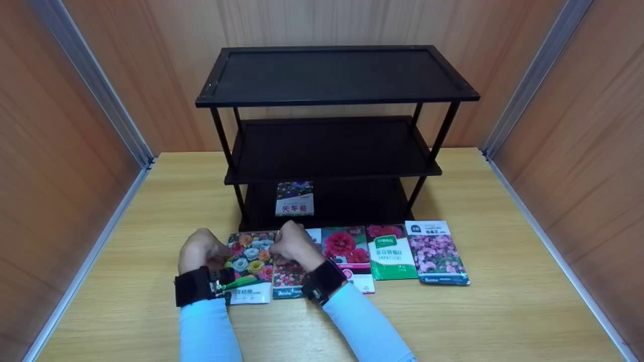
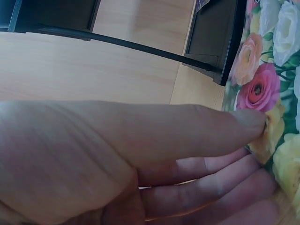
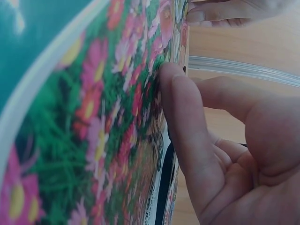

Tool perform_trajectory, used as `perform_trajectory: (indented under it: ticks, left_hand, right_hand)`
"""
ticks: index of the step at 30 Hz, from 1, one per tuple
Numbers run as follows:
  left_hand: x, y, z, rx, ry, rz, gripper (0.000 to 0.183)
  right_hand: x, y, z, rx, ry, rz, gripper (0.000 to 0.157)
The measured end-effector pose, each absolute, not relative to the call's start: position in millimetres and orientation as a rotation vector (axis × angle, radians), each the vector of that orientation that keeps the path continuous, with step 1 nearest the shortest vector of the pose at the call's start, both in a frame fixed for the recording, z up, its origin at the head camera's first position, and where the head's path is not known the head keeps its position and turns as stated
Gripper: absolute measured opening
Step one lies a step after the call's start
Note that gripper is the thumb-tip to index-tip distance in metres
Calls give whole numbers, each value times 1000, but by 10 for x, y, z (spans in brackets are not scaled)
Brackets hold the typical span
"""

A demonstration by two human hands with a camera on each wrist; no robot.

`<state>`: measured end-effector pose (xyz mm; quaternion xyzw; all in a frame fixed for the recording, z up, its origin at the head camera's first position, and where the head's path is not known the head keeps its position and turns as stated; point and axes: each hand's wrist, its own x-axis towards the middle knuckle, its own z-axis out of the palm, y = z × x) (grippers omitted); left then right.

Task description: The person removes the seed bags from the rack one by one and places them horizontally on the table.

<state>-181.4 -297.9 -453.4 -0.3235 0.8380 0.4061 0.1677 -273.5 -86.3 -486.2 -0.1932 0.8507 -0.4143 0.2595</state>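
Observation:
A seed packet with multicoloured rose-like blooms [image 1: 250, 259] lies at the left end of a row on the table. My left hand [image 1: 204, 249] pinches its left edge; in the left wrist view the thumb [image 2: 211, 124] is on the printed face, the other fingers beneath. My right hand [image 1: 298, 245] pinches the same packet's right edge between thumb and index finger. That hand partly covers a neighbouring packet with pink and red daisies [image 1: 288, 276], which fills much of the right wrist view.
Further right lie a magenta-flower packet [image 1: 347, 246], a green-and-white packet [image 1: 392, 256] and a pink-flower packet [image 1: 436, 254]. Behind stands a black three-tier shelf [image 1: 332, 75]; a blue-flower packet [image 1: 295, 198] rests on its bottom tier. Wood-grain walls [image 1: 568, 125] enclose the table.

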Motion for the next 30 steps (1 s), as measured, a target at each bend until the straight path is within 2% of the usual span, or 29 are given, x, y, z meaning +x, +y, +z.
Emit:
perform_trajectory:
  ticks: [10,15,20,25,30]
  left_hand:
    - [-1751,-2920,-4343,-877,2426,1150,25]
    - [-1695,-2776,-4076,-709,2580,1085,46]
    - [-1779,-2566,-3939,-482,2722,1094,52]
    - [-2035,-2466,-4072,-256,2785,1313,48]
    - [-2343,-2397,-4392,-199,2724,1739,53]
  right_hand:
    - [-2766,-797,-4758,-569,2290,-1143,15]
    - [-2878,-639,-4586,-680,2405,-1090,24]
    - [-3078,-374,-4393,-708,2427,-1193,18]
    - [-3331,-147,-4357,-677,2464,-1372,26]
    - [-3513,-54,-4500,-609,2489,-1525,35]
